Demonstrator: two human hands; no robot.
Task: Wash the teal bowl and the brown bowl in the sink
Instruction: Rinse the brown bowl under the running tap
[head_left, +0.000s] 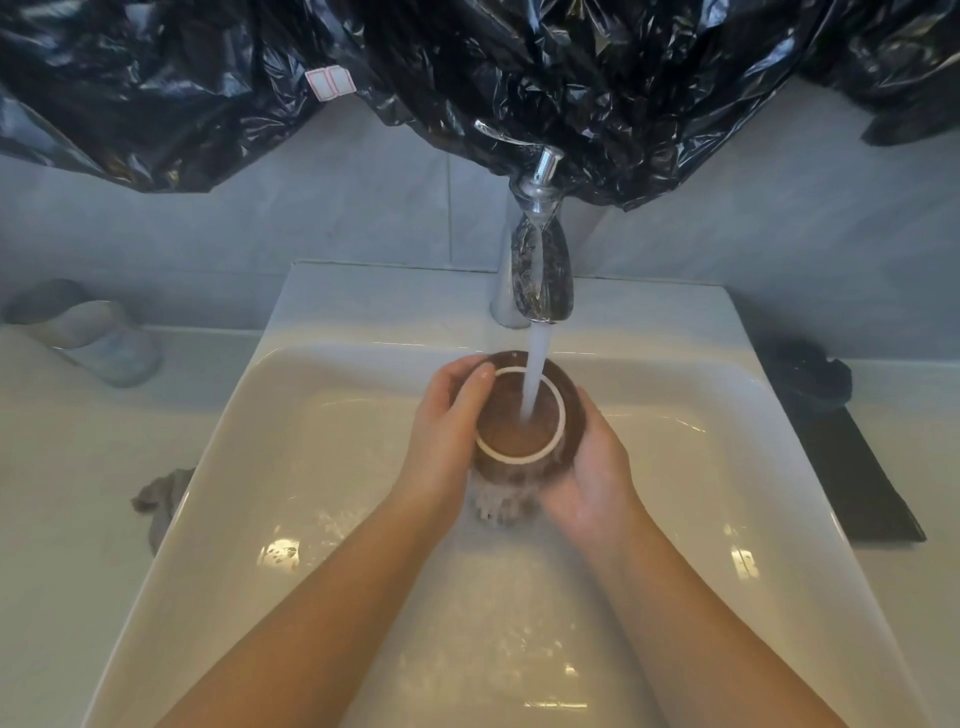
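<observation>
The brown bowl (524, 415) – upturned under the tap (540, 260) – is clasped by the left hand (447, 431) and right hand (587, 467); it is best turned slowly so every side gets rinsed

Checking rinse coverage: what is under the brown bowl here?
The brown bowl is held upside down by the left hand and right hand. Water runs off its lower edge into the sink. Its inside faces down, hidden.

The brown bowl (524, 415) hides the right hand's (587, 467) fingers.
</observation>
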